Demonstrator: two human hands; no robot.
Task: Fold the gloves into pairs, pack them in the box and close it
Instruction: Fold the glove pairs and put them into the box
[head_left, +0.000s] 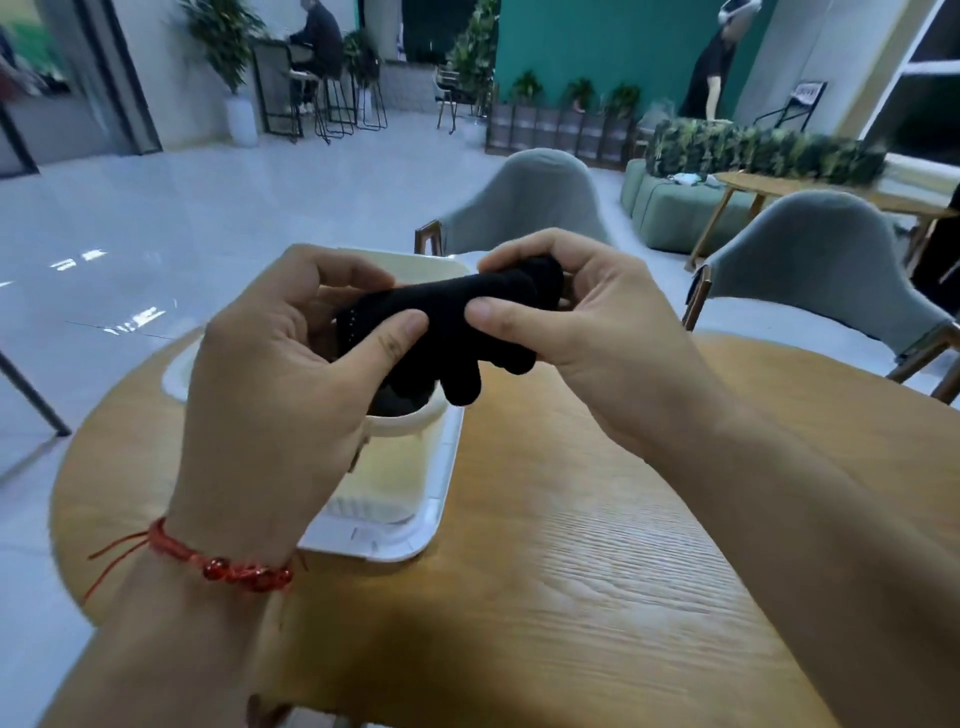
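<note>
Pinches the bundled black gloves (457, 312) at either end with left hand (291, 364) and right hand (587, 332), thumbs on top, above the open white box (410, 423) on the tabletop (597, 545).

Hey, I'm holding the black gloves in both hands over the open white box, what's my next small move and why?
Probably tuck the dangling glove fingers into the roll first. Your left hand and right hand both pinch the black gloves above the open white box, but several fingers hang loose underneath, so the pair looks not yet neatly folded.
</note>
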